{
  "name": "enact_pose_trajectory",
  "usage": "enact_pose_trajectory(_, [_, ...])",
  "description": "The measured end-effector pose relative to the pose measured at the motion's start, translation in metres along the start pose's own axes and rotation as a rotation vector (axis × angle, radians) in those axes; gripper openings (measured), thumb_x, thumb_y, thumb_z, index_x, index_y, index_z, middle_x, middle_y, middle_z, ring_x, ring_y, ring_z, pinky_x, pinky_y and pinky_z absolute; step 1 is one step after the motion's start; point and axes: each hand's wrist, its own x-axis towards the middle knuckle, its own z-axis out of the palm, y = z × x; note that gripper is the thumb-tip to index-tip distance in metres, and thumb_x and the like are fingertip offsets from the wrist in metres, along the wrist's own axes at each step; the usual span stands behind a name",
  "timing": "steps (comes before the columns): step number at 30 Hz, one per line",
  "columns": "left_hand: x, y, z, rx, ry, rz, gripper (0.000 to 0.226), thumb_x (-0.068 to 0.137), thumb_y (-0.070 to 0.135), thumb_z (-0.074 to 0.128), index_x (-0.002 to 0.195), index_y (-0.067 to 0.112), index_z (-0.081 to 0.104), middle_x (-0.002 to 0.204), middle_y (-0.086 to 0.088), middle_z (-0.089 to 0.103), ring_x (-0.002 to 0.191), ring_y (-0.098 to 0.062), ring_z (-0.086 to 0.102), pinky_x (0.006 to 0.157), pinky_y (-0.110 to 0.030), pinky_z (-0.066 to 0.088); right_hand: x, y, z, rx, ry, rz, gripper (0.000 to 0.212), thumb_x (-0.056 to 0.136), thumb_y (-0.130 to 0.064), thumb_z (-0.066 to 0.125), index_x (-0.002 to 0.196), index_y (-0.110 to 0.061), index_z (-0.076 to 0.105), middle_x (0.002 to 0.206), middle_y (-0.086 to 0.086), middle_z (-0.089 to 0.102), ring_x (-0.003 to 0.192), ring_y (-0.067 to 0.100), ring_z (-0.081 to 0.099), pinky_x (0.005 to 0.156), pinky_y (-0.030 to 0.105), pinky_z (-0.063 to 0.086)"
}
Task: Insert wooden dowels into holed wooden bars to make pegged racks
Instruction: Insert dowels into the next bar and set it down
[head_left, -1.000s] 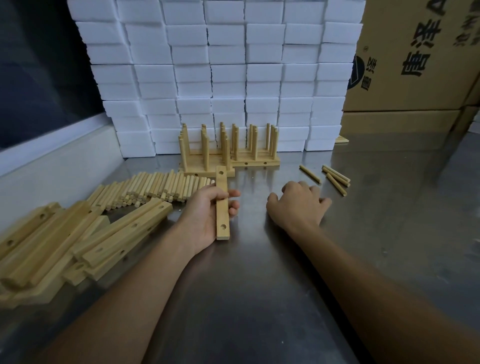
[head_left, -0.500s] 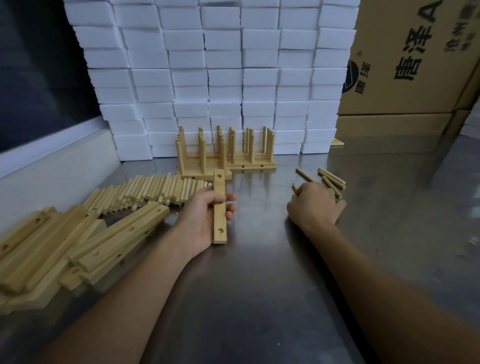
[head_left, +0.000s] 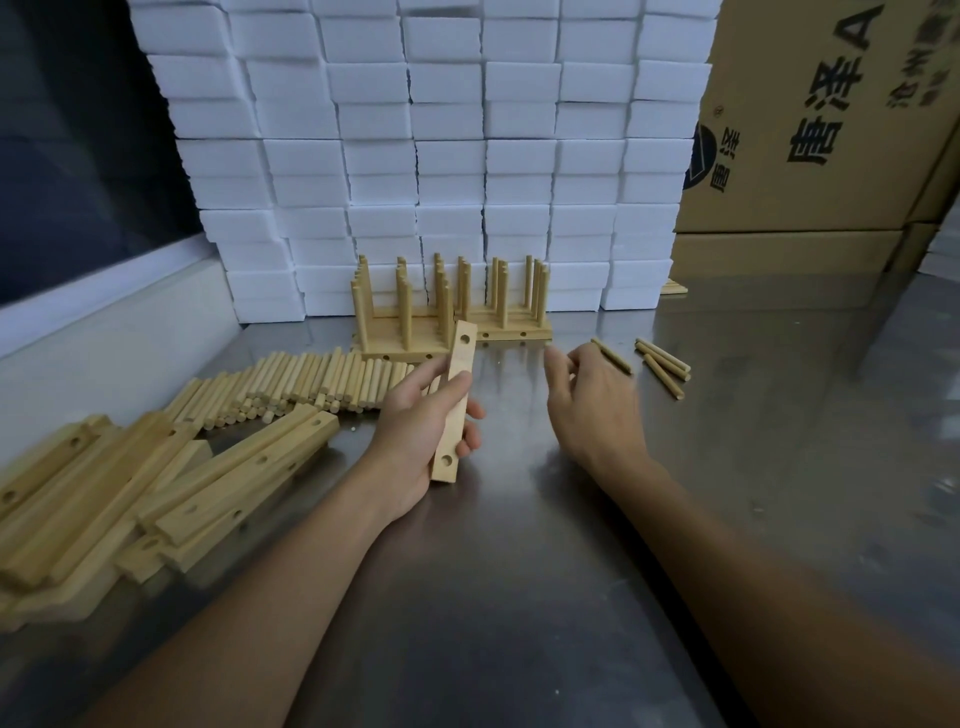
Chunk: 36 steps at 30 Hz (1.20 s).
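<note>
My left fingers (head_left: 470, 387) wrap around a holed bar (head_left: 453, 410), its long side pointing away from me. My right hand (head_left: 592, 400) is loose and holds nothing. One dowel (head_left: 612, 356) lies just past its fingertips, slanted, toward the tabletop's (head_left: 779, 415) far right edge.

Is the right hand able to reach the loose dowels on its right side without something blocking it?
Probably yes. The right hand holds nothing, fingers spread, and one loose dowel lies right at its fingertips. The other loose dowels lie just beyond on bare steel table, with nothing between.
</note>
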Motion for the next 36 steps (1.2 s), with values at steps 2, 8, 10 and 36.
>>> enact_pose_trajectory(2, [0.0,-0.001,0.0,0.022,-0.005,0.009,0.023,0.098,0.016,0.059,0.119,0.024,0.064,0.063,-0.007,0.06,0.046,-0.02,0.052,0.042,-0.027,0.039,-0.004,-0.003,0.003,-0.008,0.005,-0.012,0.044,0.1,-0.057,0.033,0.085,-0.019,0.05,0.066,-0.005,0.05,0.059,0.01,0.048,0.051,0.028,0.032])
enact_pose_trajectory(8, [0.002,-0.002,0.001,0.025,-0.006,-0.002,0.024,0.098,0.015,0.058,0.122,0.016,0.063,0.062,-0.008,0.058,0.045,-0.02,0.051,0.042,-0.026,0.037,-0.009,-0.006,0.009,0.028,0.08,-0.204,0.036,0.102,-0.041,0.047,0.087,-0.013,0.063,0.077,-0.002,0.053,0.072,0.018,0.051,0.067,0.037,0.043])
enact_pose_trajectory(10, [0.003,-0.002,0.0,0.026,-0.001,-0.008,0.023,0.098,0.015,0.058,0.121,0.012,0.063,0.063,-0.008,0.058,0.047,-0.02,0.051,0.045,-0.028,0.038,-0.008,-0.005,0.007,0.02,0.21,-0.23,0.031,0.098,-0.037,0.057,0.088,-0.011,0.071,0.083,0.002,0.05,0.082,0.021,0.049,0.074,0.038,0.038])
enact_pose_trajectory(36, [0.001,-0.005,-0.002,0.107,-0.121,0.006,0.034,0.09,0.008,0.069,0.122,0.02,0.066,0.069,-0.009,0.066,0.056,-0.023,0.064,0.052,-0.028,0.054,-0.009,-0.004,0.007,0.211,0.19,-0.163,0.051,0.084,-0.065,0.059,0.064,-0.018,0.056,0.051,-0.011,0.043,0.047,0.006,0.042,0.05,0.022,0.03])
